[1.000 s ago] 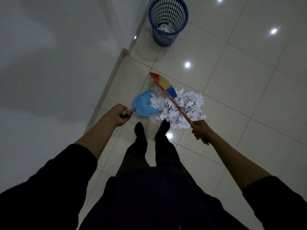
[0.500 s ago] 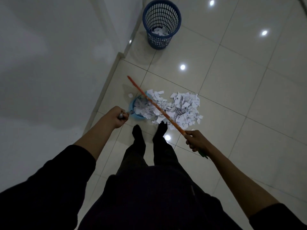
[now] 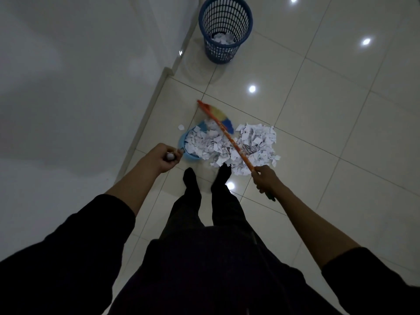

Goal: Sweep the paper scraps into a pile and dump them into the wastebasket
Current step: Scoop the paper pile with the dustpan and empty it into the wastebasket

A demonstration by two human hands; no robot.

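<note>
- Glossy cream floor tiles [image 3: 318, 137] with dark grout lines, ceiling lights reflected as bright spots; pale wall [image 3: 68, 87] along the left, meeting the floor at a skirting edge.
- Blue mesh wastebasket [image 3: 225, 30] upright near the wall, well apart from the sweeping spot; white scraps already lying in its bottom.
- Paper scraps [image 3: 254, 142] heaped on the floor just ahead of two dark-socked feet [image 3: 223, 172] — white, torn, irregular.
- Part of the heap spread into the blue dustpan [image 3: 188, 155], pan resting on the floor at the left end of the pile; one stray scrap just beyond the pan rim, towards the wall.
- Left hand [image 3: 164, 156] curled tight round the dustpan's handle end, knuckles up, forearm bare below a dark sleeve.
- Right hand [image 3: 264, 178] wrapped firmly round the orange stick of the broom [image 3: 229, 139], dark grip end poking out behind the palm.
- Broom stick slanted across the pile from lower right to upper left; multicoloured bristle head — red, yellow, blue — at the far side of the pile, beside the pan mouth.
- Contact of bristles with floor: cannot tell, head slightly blurred.
- Dark trousers and dark top filling the lower field.
</note>
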